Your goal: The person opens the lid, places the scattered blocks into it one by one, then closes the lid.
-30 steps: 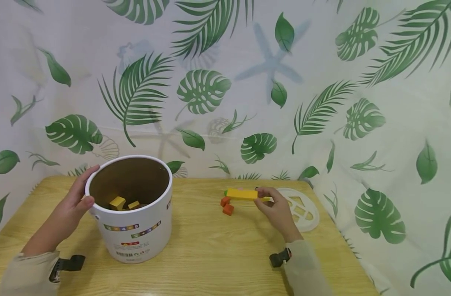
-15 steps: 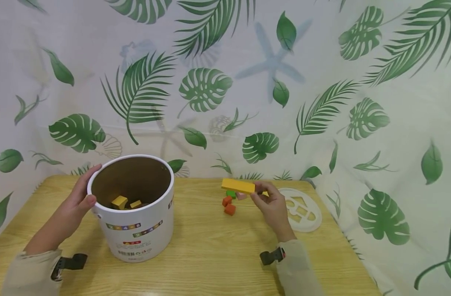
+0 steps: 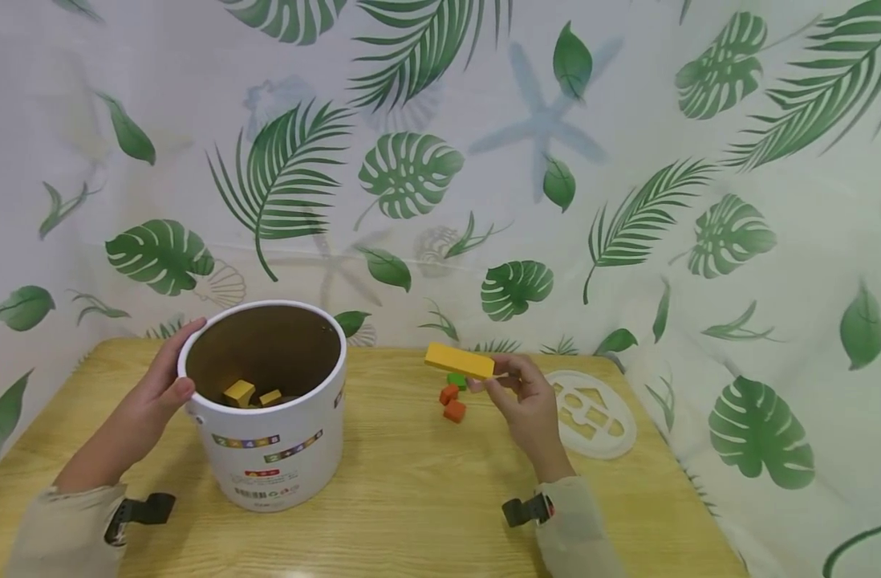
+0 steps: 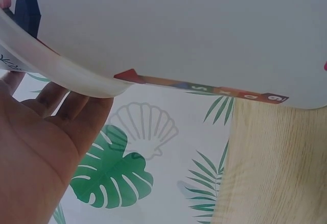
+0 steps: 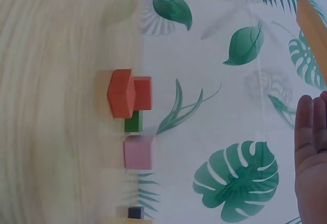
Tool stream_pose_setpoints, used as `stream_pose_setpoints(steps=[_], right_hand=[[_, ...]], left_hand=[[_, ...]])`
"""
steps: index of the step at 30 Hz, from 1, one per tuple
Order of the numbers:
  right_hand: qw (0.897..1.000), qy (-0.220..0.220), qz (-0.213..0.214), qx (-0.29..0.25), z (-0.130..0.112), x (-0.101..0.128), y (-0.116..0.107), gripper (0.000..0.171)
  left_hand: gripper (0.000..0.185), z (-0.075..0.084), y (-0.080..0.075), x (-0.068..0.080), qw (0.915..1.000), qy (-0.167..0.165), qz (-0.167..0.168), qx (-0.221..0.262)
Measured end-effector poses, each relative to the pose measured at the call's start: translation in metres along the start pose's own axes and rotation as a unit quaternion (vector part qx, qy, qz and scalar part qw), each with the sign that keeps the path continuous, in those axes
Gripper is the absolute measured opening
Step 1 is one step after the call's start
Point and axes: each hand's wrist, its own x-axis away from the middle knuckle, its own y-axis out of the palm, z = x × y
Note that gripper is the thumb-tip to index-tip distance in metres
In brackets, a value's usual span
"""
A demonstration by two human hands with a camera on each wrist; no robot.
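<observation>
My left hand (image 3: 143, 405) grips the rim of a tall white bucket (image 3: 282, 457), thumb outside and fingers at the far side. In the left wrist view, the bucket's wall (image 4: 204, 35) fills the top and the fingers of the left hand (image 4: 41, 152) lie along its rim. Inside the bucket sit yellow blocks (image 3: 240, 392). A long yellow block (image 3: 459, 361) is pinched at its right end by my right hand (image 3: 530, 409), raised above the table. Below it lie two orange-red blocks (image 3: 454, 411), a green block (image 3: 456, 380) and a partly hidden pink block (image 5: 138, 153).
A white oval plate with cut-out shapes (image 3: 614, 433) lies right of the right hand, on the wooden table (image 3: 412, 498). A small dark block (image 5: 135, 212) shows low in the right wrist view. A leaf-patterned curtain (image 3: 426, 265) hangs behind the table.
The right hand has lifted the yellow block off the group of blocks and shifted it a little left, uncovering the green block. The left hand still holds the bucket; the head view has turned slightly.
</observation>
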Motion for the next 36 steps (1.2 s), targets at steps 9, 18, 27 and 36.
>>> stream_pose_setpoints(steps=[9,18,27,36], right_hand=[[1.0,-0.003,0.028,0.007,-0.015,-0.002,0.007,0.028],[0.999,-0.023,0.042,0.007,-0.024,-0.005,0.014,0.029],[0.997,-0.075,0.021,-0.008,-0.032,-0.008,0.037,0.031],[0.993,-0.109,-0.037,-0.027,-0.056,-0.031,0.072,0.032]], left_hand=[[0.068,-0.002,-0.003,-0.004,0.9998,-0.019,-0.009,-0.004],[0.066,-0.003,-0.002,-0.009,0.9998,-0.02,-0.005,0.009],[0.067,-0.007,-0.003,-0.004,0.9998,-0.011,0.001,-0.016],[0.066,-0.004,0.002,-0.004,0.9996,-0.029,-0.006,0.004]])
